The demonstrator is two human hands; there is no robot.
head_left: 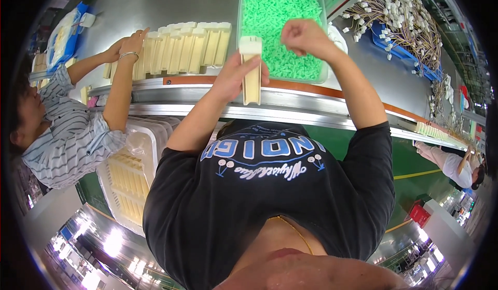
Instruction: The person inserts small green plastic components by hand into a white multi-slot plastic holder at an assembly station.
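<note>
My left hand (235,77) grips a long cream plastic housing (251,85) with a white block-shaped end, held upright over the front edge of the bench. Above the right part of a clear bin (322,15) full of small green plastic pieces (280,2), my right hand (303,37) hovers with its fingers curled closed. Whatever lies between those fingertips, if anything, is too small to make out. Left of the bin, a row of similar cream housings (189,51) stands side by side on the metal bench, close to my left hand.
At the left, a co-worker's hands (129,45) reach to the row's end. A blue tray (78,36) lies beyond them. To the right, wired white connectors (402,17) heap over a blue bin (397,54). A white crate (109,186) with cream parts stands below the bench.
</note>
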